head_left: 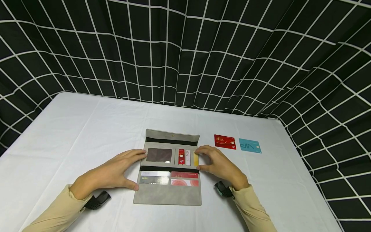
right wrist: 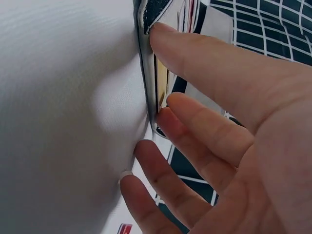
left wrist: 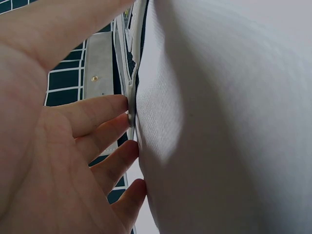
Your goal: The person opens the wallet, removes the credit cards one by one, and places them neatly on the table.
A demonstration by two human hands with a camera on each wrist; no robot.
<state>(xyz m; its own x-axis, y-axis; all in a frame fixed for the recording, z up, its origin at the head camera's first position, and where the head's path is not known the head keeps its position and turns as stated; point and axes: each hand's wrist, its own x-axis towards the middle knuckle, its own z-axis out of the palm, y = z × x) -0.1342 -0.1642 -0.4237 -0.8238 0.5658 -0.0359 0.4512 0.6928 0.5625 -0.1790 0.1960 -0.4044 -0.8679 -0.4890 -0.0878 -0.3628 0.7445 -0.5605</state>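
Note:
An unfolded grey wallet [head_left: 167,195] lies on the white table. It has a dark clear window [head_left: 159,155] at its left. Cards sit in its slots: a red one [head_left: 181,157], a white one [head_left: 188,157] and several in the lower panel. A yellow card [head_left: 196,158] shows at the right edge. My left hand [head_left: 116,169] rests along the left edge, fingers extended and thumb apart, as the left wrist view confirms. My right hand [head_left: 217,162] touches the right edge with thumb and fingertips, near both ends of the yellow card [right wrist: 162,80]; its fingers are spread and loosely bent.
A red VIP card [head_left: 225,142] and a blue VIP card [head_left: 250,146] lie on the table, right of the wallet. Behind the table [head_left: 95,129] hangs a black curtain [head_left: 162,54] with a white grid. Each wrist carries a black camera.

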